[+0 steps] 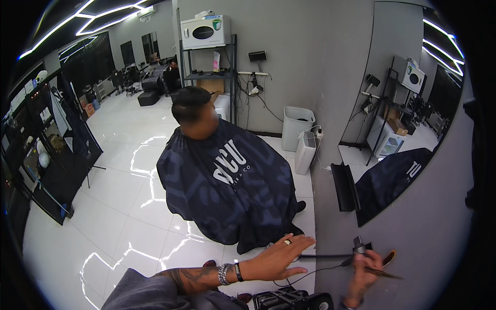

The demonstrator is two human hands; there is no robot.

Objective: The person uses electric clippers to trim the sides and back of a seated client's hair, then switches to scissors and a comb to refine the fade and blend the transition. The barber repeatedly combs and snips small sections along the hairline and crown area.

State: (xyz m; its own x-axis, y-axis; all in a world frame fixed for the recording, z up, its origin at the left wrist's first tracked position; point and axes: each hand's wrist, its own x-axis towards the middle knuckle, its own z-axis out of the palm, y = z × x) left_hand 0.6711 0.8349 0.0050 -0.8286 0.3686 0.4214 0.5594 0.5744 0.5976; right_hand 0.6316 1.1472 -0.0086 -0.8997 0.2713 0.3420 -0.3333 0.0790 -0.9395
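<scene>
My left hand (286, 256) reaches out over the floor, fingers extended and thumb apart, holding nothing. It wears a ring, and a chain bracelet and a dark band circle the wrist. Near the wall, my right hand (366, 266) is blurred and closed around what looks like a corded hair clipper (359, 245). A thin, blurred comb-like tool (383, 274) sticks out from the same hand. Just beyond the fingers is a brown-edged object (390, 257), too unclear to name. A seated person wears a dark barber's cape (232, 186) bearing white lettering, head turned aside.
A narrow dark ledge (325, 255) and a cable (321, 268) run near my hands. The wall mirror (381, 116) has a black shelf (344, 188) below it. Black equipment (290, 298) stands close to me. Behind the person are a bin (296, 131), a white appliance (305, 153) and a metal rack (234, 77).
</scene>
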